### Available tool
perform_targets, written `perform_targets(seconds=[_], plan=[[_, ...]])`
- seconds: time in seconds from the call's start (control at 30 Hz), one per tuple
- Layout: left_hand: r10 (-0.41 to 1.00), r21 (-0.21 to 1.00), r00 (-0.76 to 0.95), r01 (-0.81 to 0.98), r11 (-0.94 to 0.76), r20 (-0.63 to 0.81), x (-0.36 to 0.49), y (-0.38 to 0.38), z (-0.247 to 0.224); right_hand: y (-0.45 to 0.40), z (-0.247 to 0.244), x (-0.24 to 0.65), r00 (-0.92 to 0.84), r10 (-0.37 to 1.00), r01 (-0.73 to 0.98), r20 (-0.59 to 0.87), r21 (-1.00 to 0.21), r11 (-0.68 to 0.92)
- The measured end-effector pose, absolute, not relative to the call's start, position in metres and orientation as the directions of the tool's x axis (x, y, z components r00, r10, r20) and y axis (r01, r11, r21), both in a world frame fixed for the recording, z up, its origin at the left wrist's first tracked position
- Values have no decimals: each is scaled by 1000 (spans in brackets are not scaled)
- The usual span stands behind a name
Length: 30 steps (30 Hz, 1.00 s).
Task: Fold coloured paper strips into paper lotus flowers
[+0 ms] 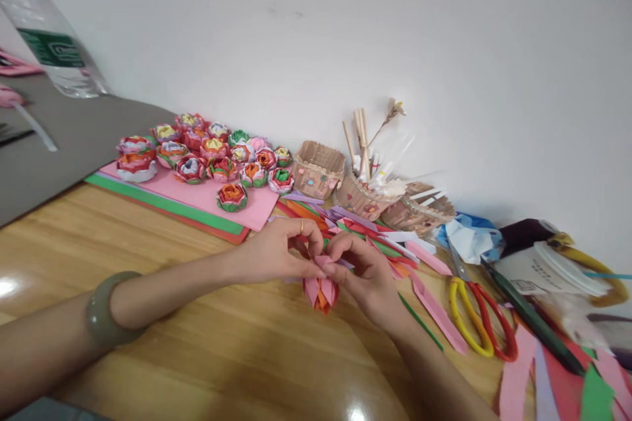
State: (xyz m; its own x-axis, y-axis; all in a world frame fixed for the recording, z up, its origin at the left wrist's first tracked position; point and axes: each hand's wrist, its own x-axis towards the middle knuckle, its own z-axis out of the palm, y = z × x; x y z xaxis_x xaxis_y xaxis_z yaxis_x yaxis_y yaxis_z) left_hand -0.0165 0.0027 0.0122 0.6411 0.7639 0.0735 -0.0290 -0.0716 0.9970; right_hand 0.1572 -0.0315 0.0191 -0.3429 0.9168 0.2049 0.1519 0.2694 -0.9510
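Note:
Between both hands, above the wooden table (207,335), is a folded paper flower (320,291) with pink petals and orange and red ones at its lower end. My left hand (279,250) has thumb and fingers pinched on its upper pink part. Opposite it, my right hand (363,273) pinches the same part, fingertips close to those of the left. The fingers hide some of the flower's top. Just behind the hands lies a heap of folded paper strips (390,237) in pink, red, orange, green and purple.
Several finished paper flowers (222,169) stand on stacked coloured sheets (261,209) at the back left. Decorated baskets (318,171) line the wall, one holding sticks (363,138). Scissors (484,316), a dark green pen-like tool (536,319) and a white tub (548,270) lie right. A bottle (47,33) stands far left.

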Motion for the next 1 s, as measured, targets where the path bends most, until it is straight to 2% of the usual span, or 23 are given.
perform_targets(seconds=[0.1,0.27,0.37,0.53,0.77,0.9,1.0], plan=[[775,1000,632,19,2,-14,-16,6,12,-31,19,155,-294,948,116,124,-980,164],[834,998,550,-16,56,-38,-15,10,12,-30,19,154,-222,974,115,52,-990,79],[866,999,500,-22,33,-17,-15,10,12,-28,21,154,-206,972,211,110,-965,153],[884,998,462,-28,-59,65,-14,8,13,-30,25,155,-196,944,416,265,-849,325],[868,966,441,10,-259,228,-14,7,14,-29,24,157,-257,888,462,382,-758,460],[868,987,476,-6,-160,144,-14,5,14,-30,25,159,-288,853,513,435,-683,521],[853,990,502,-39,-139,139,-14,4,13,-31,29,160,-329,838,564,435,-622,544]])
